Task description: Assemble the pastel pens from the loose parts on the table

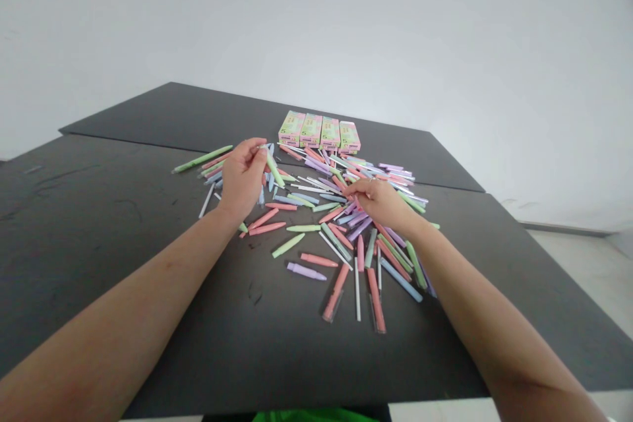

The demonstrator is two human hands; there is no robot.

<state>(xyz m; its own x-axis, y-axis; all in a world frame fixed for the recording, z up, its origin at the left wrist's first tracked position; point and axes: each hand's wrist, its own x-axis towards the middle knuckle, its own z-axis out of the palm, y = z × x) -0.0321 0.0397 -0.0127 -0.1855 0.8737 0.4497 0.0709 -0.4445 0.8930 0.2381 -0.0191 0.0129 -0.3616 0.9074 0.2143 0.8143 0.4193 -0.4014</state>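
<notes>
My left hand (242,177) is raised over the left part of the pile, thumb and fingers pinched on a light green pen barrel (275,169) that slants down to the right. My right hand (380,201) reaches down into the pile from the right with its fingertips pressed together. Whatever lies between those fingertips is too small to make out. Around both hands are pastel pen parts in pink, green, blue and purple, such as a pink barrel (268,229) and a purple barrel (306,271). Thin white refill sticks (357,290) lie among them.
Several small pink and green boxes (310,130) marked 5 stand in a row behind the pile. Pink pieces with clear caps (376,303) lie toward the near edge of the dark table (148,264). A pale wall (316,26) rises behind the table.
</notes>
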